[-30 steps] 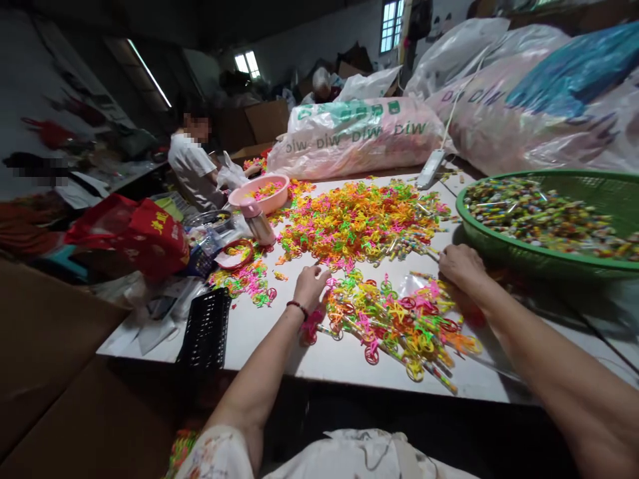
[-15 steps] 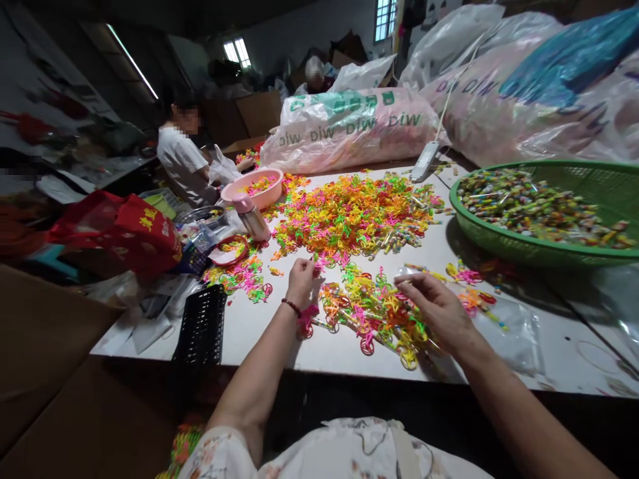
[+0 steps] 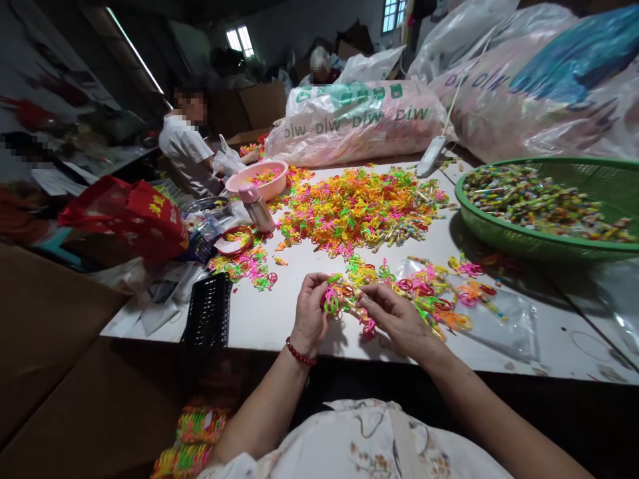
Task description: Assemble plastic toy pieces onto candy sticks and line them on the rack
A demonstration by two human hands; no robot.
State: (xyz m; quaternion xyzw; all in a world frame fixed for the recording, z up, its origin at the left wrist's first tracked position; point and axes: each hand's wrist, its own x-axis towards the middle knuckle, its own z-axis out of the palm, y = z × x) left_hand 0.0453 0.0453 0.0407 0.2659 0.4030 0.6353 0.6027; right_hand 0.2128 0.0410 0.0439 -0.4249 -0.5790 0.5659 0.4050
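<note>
Two bare hands, close together, near side of the large heap [image 3: 344, 213] of moulded plastic pieces. Left hand [image 3: 310, 313]: grip narrow, pinching a cluster of plastic trinkets [image 3: 331, 301], ringed and spoked, green and pink showing. Right hand [image 3: 404, 320]: fingertips drawn in at the cluster's right edge; whether they hold a piece, cannot tell. Step in hand, as judged: two-handed fingertip work on the cluster; the next move seems to call for a steady left pinch and fine right-hand alignment. One loose spread [image 3: 439, 303] of like pieces, thin and glossy, nearer than the heap, partly over a clear plastic bag [image 3: 514, 336]. One green perforated basket [image 3: 529, 247], right of the heap, round-rimmed, bearing stubby multicoloured pieces [image 3: 539, 199]. One bench [image 3: 269, 316], smooth white top, beneath the heap.
</note>
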